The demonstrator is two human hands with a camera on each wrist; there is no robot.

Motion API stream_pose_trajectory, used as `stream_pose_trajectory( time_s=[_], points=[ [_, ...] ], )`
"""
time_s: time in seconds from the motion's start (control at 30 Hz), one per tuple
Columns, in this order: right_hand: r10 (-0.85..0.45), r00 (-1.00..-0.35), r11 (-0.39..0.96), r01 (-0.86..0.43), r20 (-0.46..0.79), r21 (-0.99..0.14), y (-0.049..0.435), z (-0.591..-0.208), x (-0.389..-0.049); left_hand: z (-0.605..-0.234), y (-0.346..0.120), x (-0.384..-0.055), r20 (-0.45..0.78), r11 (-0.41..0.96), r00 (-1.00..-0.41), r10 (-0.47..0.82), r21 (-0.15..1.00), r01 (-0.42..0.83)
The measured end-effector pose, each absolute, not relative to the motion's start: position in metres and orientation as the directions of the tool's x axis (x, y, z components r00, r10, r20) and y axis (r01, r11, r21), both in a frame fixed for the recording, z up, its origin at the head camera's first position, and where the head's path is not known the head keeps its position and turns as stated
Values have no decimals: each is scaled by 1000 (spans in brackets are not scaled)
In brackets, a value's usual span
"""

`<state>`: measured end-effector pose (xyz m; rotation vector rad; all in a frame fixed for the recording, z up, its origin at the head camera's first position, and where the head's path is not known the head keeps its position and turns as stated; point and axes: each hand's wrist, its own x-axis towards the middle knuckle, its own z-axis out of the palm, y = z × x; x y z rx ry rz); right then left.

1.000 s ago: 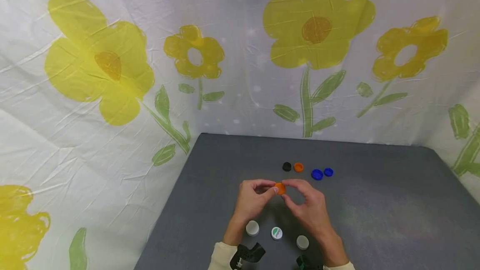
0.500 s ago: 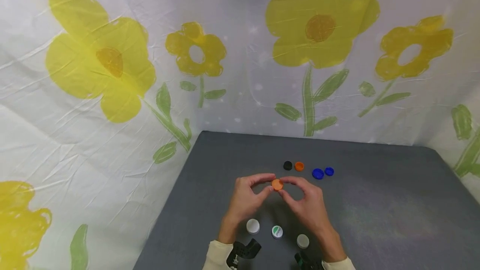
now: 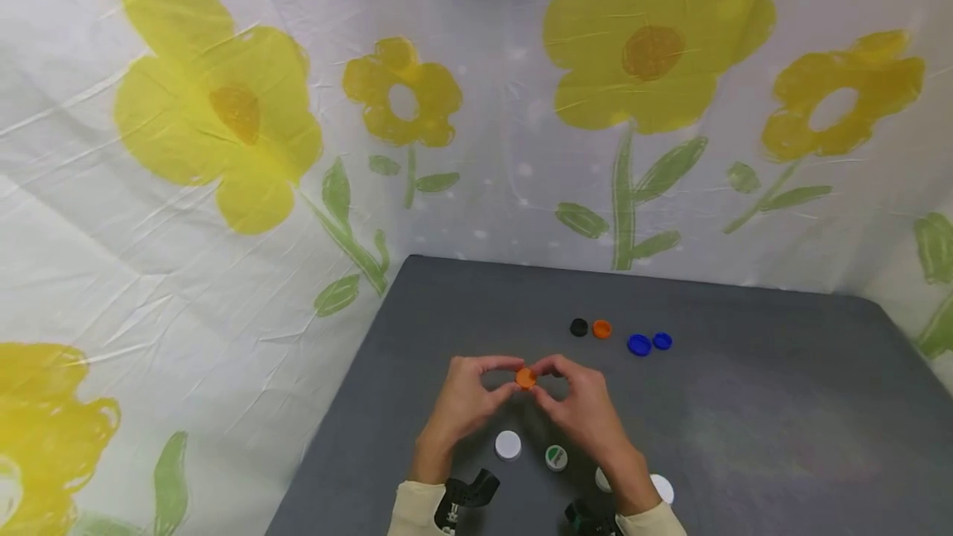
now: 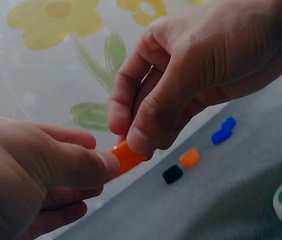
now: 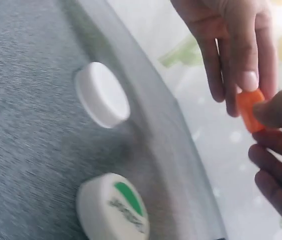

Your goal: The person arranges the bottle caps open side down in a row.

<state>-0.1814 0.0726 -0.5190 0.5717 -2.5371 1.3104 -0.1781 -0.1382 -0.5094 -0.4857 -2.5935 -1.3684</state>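
Note:
An orange bottle cap [image 3: 525,378] is held up between both hands over the grey table. My left hand [image 3: 463,399] pinches its left side with thumb and fingers. From the other side, my right hand [image 3: 584,412] pinches the same cap. In the left wrist view the orange cap [image 4: 129,159] is partly covered by both thumbs. The right wrist view shows the orange cap [image 5: 248,109] between the fingertips of the two hands.
Beyond the hands lie a black cap [image 3: 578,327], another orange cap [image 3: 601,329] and two blue caps [image 3: 639,345]. Nearer sit a white cap [image 3: 508,445], a white cap with a green mark [image 3: 556,458] and another white cap [image 3: 662,489] by the right sleeve. A flowered sheet [image 3: 506,189] hangs behind the table [image 3: 744,404].
Both hands have moved left with the orange cap between them, and the cap has tilted and turned. Another white cap has come into view beside the right sleeve.

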Motion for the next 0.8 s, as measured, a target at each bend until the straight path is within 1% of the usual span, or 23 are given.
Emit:
stream_pose_trajectory(
  time_s=[0.2, 0.37, 0.6, 0.8],
  points=[
    [-272, -924, 576, -381, 270, -723, 61, -529, -181, -523, -146, -175, 218, 578, -952, 215, 758, 304],
    [-309, -918, 604, -392, 250, -694, 56, -540, -181, -539, -151, -175, 177, 602, -957, 230, 746, 283],
    [-349, -910, 635, -407, 225, -657, 52, -554, -183, -553, -153, -178, 167, 657, -944, 284, 684, 318],
    [-359, -909, 649, -405, 211, -644, 49, -559, -186, -555, -151, -179, 171, 684, -942, 290, 651, 329]
  ],
)
